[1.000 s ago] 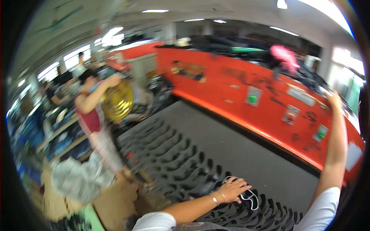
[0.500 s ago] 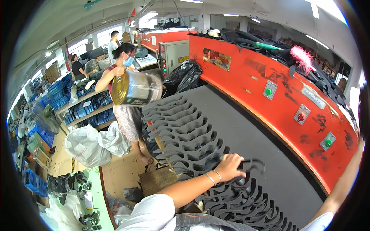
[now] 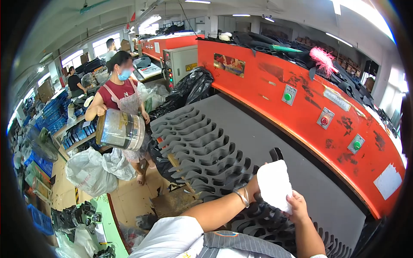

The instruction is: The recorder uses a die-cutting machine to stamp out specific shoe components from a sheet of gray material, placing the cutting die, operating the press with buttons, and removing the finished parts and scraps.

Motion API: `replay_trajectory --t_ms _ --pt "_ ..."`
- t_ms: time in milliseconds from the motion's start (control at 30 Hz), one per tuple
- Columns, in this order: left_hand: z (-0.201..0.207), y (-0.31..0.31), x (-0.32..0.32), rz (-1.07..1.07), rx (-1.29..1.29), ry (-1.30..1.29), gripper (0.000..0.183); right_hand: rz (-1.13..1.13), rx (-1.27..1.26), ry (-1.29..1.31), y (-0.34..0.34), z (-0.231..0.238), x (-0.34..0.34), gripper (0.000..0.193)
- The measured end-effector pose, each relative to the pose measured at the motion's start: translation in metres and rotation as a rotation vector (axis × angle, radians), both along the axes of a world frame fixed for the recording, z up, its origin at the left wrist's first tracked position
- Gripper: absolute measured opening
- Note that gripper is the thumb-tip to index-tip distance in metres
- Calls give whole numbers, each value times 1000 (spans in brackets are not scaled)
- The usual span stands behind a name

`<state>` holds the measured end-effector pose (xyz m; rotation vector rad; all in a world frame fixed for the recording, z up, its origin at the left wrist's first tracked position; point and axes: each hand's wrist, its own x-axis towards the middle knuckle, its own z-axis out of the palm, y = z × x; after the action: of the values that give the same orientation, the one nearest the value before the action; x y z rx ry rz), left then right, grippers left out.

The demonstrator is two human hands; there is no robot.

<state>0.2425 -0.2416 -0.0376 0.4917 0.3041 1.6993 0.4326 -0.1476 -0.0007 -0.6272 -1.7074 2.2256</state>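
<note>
My right hand grips a white sheet, paper or cloth, by its lower right edge, the thumb lying on its face. Behind that sheet is my left hand, with bangles at the wrist; its fingers are mostly hidden. A dark curved piece sticks up past the sheet's top, apparently held in my left hand. Below both hands, long rows of dark grey curved pieces stand along the near side of a flat grey conveyor surface.
A red machine housing with green and red buttons runs along the far side. At left, a masked co-worker carries a large metal can. White sacks lie on the floor. A green table holds black parts at lower left.
My right hand has come from the machine's right side to the middle with the white sheet. My left hand has shifted slightly. The co-worker has lowered the can and turned.
</note>
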Motion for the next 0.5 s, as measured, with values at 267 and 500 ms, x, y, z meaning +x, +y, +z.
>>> replay_trajectory --t_ms 267,500 --pt "-2 -44 -3 -141 -182 185 64 -410 -6 139 33 -9 -72 27" --pt "-27 -82 -86 383 -194 172 66 107 -124 -117 -67 -33 -86 30"
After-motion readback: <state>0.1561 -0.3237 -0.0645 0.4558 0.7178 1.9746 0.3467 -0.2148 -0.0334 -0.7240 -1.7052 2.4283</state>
